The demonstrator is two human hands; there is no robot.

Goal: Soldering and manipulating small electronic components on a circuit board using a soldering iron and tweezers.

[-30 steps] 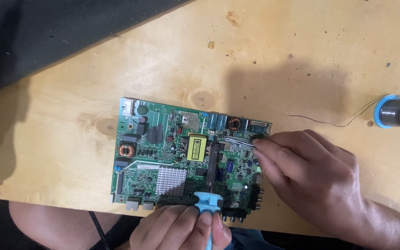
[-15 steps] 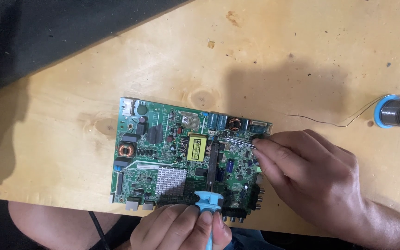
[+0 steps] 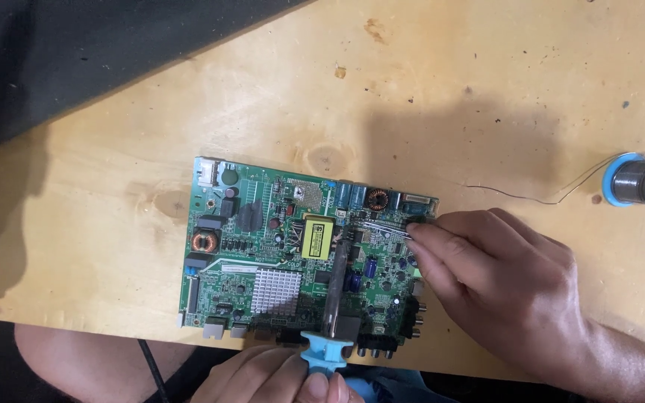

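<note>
Circuit board (image 3: 263, 261), green and crowded with parts, lies flat near the desk's (image 3: 487, 97) front edge, its near side almost flush with that edge. At the very front, the left hand (image 3: 278, 377) is closed around the blue handle of a soldering iron (image 3: 328, 351); the iron's dark shaft runs up from the handle over the board, and its tip sits just beside a yellow block (image 3: 317, 237) near the board's middle. A black cable (image 3: 152, 369) drops off below the front edge, left of that hand.

The right hand (image 3: 502, 287) rests over the board's right end, fingers pinched narrow on metal tweezers (image 3: 382, 226). The tweezers lie nearly level across the top right part of the board, their points reaching toward the iron's tip. A ribbed silver heatsink (image 3: 276, 289) sits in the board's lower middle, and a copper coil (image 3: 204, 241) near its left side.

Further back, toward the desk's right edge, stands a blue solder spool (image 3: 643, 181), a thin wire (image 3: 531, 195) trailing from it toward the board. Beyond the far left corner lies a dark surface (image 3: 76, 45).
</note>
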